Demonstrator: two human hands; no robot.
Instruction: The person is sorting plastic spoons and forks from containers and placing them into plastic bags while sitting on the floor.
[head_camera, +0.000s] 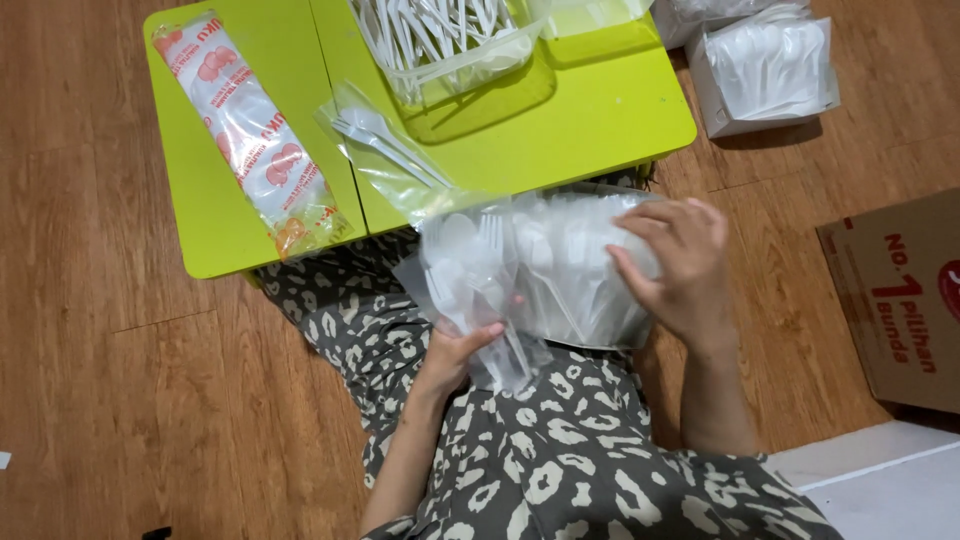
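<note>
- The left hand (455, 350) holds a small clear packet of white plastic cutlery (468, 275) above the lap, its grip pinching the packet with the thumb across the front.
- The right hand (675, 265) rests on a larger clear bag of white cutlery (570, 270), fingers curled against its right side; this bag sits just beside the small packet, touching it.
- Both lie just off the near edge of the lime-green desk (590, 120).
- On the desk lie a long printed sleeve with red markings (250, 130), a flat clear packet with a fork (385, 145) and a clear tub of white cutlery (450, 40).
- A cardboard box (900, 300) stands on the wooden floor (120, 400) at the right.
</note>
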